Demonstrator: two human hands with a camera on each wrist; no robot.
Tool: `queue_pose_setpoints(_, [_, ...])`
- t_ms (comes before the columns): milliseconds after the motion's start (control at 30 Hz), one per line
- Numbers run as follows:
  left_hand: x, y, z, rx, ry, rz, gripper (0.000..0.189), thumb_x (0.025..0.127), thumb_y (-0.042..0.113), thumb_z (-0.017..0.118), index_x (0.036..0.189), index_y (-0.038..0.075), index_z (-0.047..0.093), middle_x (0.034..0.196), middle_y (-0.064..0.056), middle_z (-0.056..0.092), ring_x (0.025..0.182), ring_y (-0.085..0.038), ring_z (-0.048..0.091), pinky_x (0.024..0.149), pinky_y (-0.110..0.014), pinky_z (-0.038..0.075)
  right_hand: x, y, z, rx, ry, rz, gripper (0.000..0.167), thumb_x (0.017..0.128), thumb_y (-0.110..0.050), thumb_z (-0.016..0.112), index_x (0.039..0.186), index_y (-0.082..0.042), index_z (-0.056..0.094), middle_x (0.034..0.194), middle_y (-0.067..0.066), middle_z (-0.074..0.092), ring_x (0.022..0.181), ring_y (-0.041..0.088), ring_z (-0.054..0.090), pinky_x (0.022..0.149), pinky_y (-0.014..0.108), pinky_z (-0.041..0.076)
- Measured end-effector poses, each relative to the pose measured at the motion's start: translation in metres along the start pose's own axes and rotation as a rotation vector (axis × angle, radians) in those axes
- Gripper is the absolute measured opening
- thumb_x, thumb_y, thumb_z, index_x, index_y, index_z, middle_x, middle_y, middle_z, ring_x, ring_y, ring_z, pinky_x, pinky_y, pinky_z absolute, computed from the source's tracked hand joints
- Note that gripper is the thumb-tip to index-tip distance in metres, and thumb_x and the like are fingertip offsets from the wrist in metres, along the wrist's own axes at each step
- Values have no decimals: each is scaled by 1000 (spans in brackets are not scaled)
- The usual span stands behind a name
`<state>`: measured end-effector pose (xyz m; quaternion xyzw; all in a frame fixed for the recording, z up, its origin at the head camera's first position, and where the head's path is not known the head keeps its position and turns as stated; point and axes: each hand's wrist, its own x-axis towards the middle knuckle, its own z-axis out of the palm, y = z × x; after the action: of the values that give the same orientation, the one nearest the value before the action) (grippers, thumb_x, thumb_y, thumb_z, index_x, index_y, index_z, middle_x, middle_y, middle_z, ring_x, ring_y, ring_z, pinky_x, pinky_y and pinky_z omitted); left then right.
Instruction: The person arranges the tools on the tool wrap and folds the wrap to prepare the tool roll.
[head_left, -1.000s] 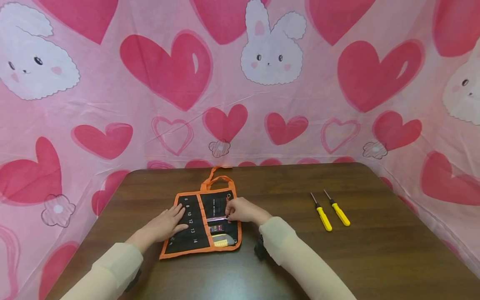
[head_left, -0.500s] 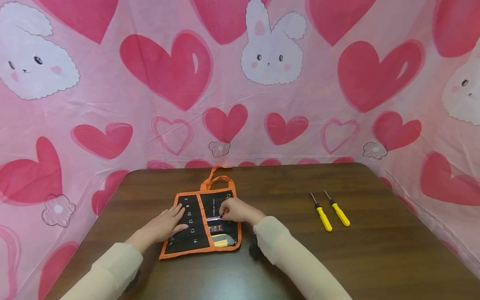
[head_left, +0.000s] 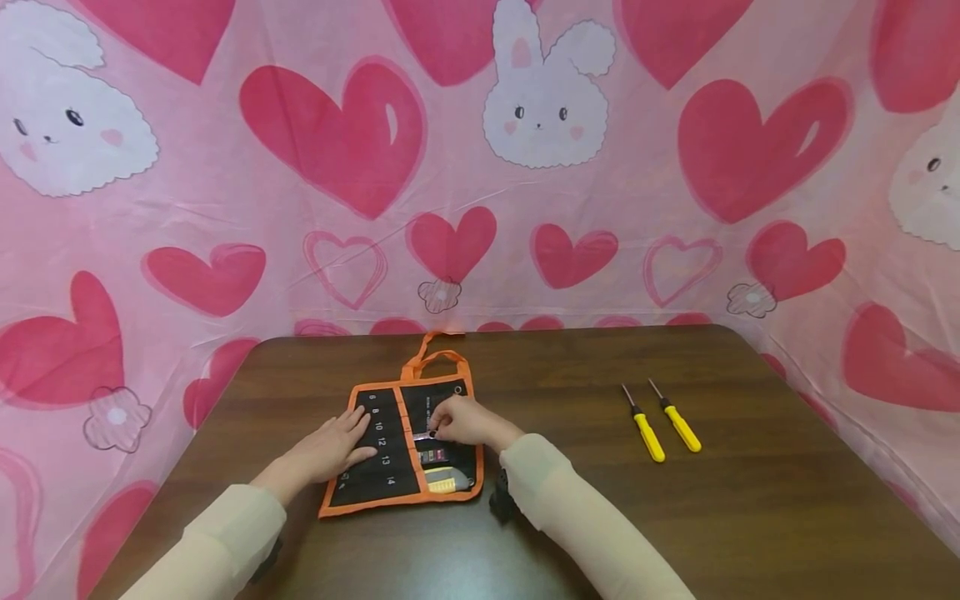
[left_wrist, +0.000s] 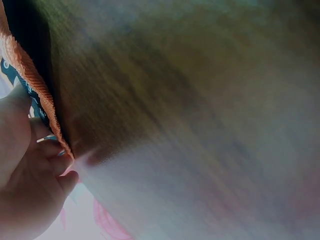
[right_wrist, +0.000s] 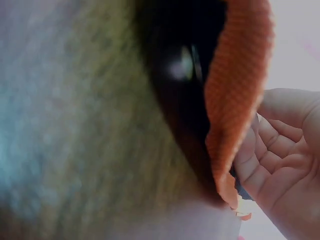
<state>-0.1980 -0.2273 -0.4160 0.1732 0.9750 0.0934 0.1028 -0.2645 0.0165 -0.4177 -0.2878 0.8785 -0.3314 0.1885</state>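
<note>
The pouch (head_left: 401, 467) looks matt cloth, its trim (right_wrist: 237, 85) ribbed, the table (head_left: 555, 383) glossy wood

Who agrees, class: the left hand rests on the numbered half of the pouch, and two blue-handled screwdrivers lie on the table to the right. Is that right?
Not quite: the head view shows yellow handles, not blue, on the two screwdrivers. The left hand does rest on the numbered half of the pouch, and the screwdrivers lie on the table to the right.
</note>
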Motion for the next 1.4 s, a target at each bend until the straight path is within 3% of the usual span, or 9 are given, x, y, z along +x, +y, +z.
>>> queue_pose_setpoints(300, [-2,0,-1,-9,7,15,74,90,47,51,136,-9,37,142,-28,28,130,-44,23,103,-54,21,-1,2,0,31,-14,-31,11,83,-6,67,94,-8,69,69,-2,57,58,10,48,55,21,40])
queue_pose_setpoints(567, [-1,0,0,-10,8,9,72,90,45,52,136,-8,36,142,-27,28,131,-42,22,104,-53,21,-11,11,-11,152,-28,-75,24,84,-11,67,107,-6,64,72,-1,59,60,13,53,57,24,47])
queue_pose_setpoints(867, [-2,0,-1,-6,7,19,71,90,45,52,136,-8,37,142,-29,28,131,-43,23,104,-54,21,-29,10,-36,213,39,-82,33,86,-15,66,116,-2,60,85,2,58,76,20,54,66,31,51])
queue_pose_setpoints(1033, [-1,0,0,-6,2,20,72,90,46,51,136,-8,36,142,-28,28,131,-42,23,104,-54,21,-40,10,-49,256,73,-89,37,85,-17,67,118,-1,58,86,3,59,76,22,55,67,39,52])
queue_pose_setpoints(1400, [-1,-2,0,-5,10,19,72,91,45,52,136,-8,37,142,-29,28,131,-43,23,104,-54,21,-65,17,-81,216,209,-164,38,85,-21,68,120,-12,58,91,2,60,79,20,55,67,33,50])
